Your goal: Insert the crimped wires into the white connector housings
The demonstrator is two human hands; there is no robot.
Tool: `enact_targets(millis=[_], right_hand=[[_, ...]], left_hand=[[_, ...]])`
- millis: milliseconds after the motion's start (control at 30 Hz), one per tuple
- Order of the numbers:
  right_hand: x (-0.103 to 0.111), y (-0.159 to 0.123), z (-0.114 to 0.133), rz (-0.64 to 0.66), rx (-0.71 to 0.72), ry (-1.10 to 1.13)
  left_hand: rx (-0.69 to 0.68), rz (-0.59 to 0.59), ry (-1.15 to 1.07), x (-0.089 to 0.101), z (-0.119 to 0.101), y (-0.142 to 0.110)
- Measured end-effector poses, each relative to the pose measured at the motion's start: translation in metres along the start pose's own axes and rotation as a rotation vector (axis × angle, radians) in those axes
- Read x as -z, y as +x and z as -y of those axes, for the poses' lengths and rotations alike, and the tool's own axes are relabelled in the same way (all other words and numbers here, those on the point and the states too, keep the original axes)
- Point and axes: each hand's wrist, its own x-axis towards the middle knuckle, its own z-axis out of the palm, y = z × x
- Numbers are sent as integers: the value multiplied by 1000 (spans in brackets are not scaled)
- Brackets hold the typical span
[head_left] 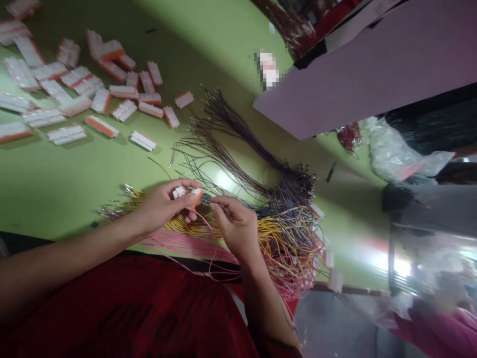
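Observation:
My left hand (164,204) is closed around a small white and orange connector block (188,195), held just above the green table (74,184). My right hand (233,221) pinches a thin wire (207,199) whose end meets the block. A pink wire hangs from the block toward my body. Beneath both hands lie bundles of yellow wires (276,233) and pink wires (186,243). A bundle of brown and grey wires (238,164) fans out behind them.
Several white and orange connector blocks (100,94) are scattered over the far left of the table. A pale board (372,64) overhangs the right side. Clear plastic bags (395,154) and a dark box (428,238) stand at the right.

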Motion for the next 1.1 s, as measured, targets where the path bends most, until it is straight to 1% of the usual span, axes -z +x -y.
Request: enact_targets(millis=[133,367,567,767,867,1000,1100], right_hand=[[2,-1,2,-58,11,-14],[-4,-4,8,-122,-66,7],[-13,-4,10,-108,-158,101],[-14,-2,12,-89,-214,145],[-14,-1,13,-89,-230,163],[-16,0,14,-75,-284,198],[-17,0,13,-50,-287,202]], left_hand=[[4,22,-32,3,4,2],[12,45,-28,4,5,2],[19,43,-46,4,5,2],[27,45,-55,4,6,2],[14,49,-17,6,7,1],[-25,60,93,5,6,-1],[-54,29,203,1,3,-3]])
